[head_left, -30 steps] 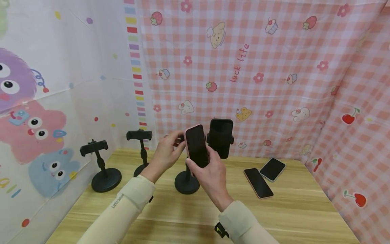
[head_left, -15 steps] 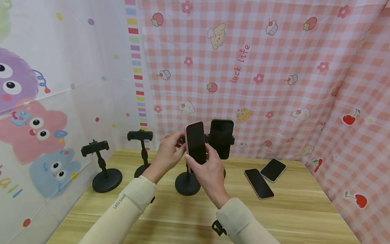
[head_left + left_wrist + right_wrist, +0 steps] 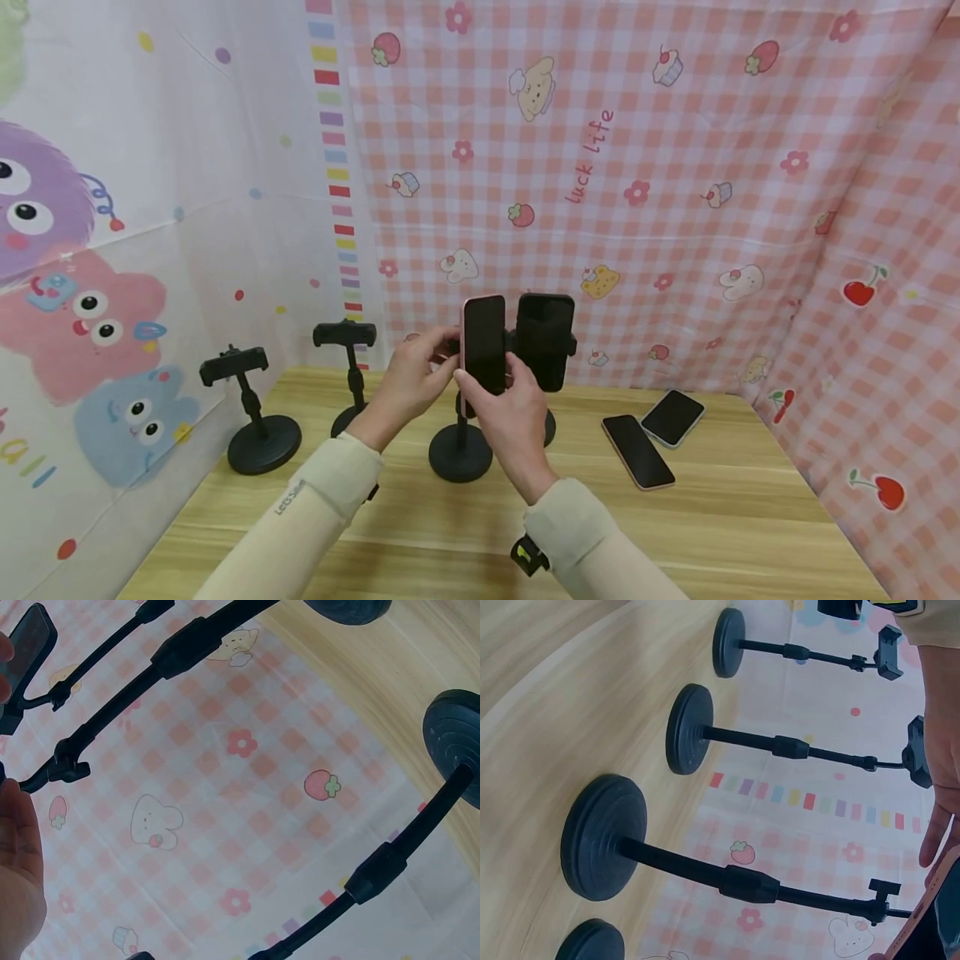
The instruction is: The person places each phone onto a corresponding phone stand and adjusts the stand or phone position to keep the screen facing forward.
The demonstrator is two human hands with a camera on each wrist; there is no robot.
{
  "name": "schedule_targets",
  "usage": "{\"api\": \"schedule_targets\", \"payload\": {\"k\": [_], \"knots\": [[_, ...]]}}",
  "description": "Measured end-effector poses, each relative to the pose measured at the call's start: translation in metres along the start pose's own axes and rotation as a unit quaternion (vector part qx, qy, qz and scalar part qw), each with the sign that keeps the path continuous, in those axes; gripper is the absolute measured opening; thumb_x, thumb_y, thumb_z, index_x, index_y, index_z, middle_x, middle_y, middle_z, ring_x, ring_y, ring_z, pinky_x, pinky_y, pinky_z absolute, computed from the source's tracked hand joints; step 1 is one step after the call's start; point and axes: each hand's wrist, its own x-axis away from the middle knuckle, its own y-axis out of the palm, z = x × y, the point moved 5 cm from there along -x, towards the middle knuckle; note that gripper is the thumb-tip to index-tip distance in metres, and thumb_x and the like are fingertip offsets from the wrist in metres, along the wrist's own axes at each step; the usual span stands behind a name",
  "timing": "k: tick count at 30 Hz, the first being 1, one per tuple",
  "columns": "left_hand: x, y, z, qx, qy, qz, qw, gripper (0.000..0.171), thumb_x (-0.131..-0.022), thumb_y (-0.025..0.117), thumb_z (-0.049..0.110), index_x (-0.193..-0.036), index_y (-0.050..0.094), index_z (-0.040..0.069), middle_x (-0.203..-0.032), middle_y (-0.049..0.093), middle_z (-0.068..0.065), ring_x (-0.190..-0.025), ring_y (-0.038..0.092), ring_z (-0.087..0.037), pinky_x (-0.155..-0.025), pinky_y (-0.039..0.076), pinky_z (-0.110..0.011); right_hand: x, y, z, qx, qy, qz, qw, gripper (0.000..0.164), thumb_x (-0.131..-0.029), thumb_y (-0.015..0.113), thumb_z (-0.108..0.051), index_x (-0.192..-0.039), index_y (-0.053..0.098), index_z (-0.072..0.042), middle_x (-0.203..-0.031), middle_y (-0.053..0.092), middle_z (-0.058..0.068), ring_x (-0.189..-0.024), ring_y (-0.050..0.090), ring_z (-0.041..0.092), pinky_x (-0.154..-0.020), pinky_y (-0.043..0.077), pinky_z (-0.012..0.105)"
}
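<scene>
My right hand point(image 3: 513, 417) holds a pink-edged smartphone point(image 3: 483, 343), thumb on its left edge and fingers along its right. The phone stands nearly upright with a dark screen, in front of the head of a black phone stand point(image 3: 461, 454). My left hand point(image 3: 412, 371) pinches the left end of that stand's clamp, which the phone mostly hides. In the right wrist view the phone's pink edge point(image 3: 922, 904) is beside the stand's top, and my left hand point(image 3: 945, 742) reaches in from above. Whether the phone sits inside the clamp, I cannot tell.
Close on the right, another stand holds a black phone point(image 3: 546, 342) upright. Two stands with bare clamps point(image 3: 232, 364) point(image 3: 344, 333) stand to the left. A pink-edged phone point(image 3: 637, 451) and a pale-edged phone point(image 3: 672, 418) lie on the wooden table point(image 3: 720, 533). Patterned cloth hangs behind.
The smartphone in my right hand has turned from tilted to nearly upright and shifted slightly up and right. My left hand has stayed at the clamp.
</scene>
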Motion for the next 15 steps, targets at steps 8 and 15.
{"api": "schedule_targets", "payload": {"k": [8,15], "knots": [[-0.0018,0.0,0.0011,-0.002,0.02,-0.008,0.9998,0.023,-0.087,0.065,0.002,-0.11,0.064,0.003,-0.094,0.073,-0.013,-0.081,0.065,-0.018,-0.074,0.059,-0.041,-0.0046,-0.0003,-0.0003,0.003,-0.012,0.027,1.0,0.057,-0.072,0.075,-0.054,-0.11,0.06,-0.015,-0.098,0.064,0.004,-0.083,0.059,0.015,-0.067,0.054,0.04],[-0.0037,-0.0006,0.0002,-0.006,0.008,-0.046,0.9989,0.021,-0.087,0.066,0.003,-0.109,0.063,0.004,-0.097,0.071,-0.012,-0.083,0.064,-0.018,-0.075,0.059,-0.042,-0.0062,-0.0008,0.0006,0.008,-0.022,0.042,0.999,0.062,-0.07,0.076,-0.054,-0.116,0.06,-0.017,-0.101,0.065,0.003,-0.086,0.06,0.015,-0.072,0.056,0.041]]}}
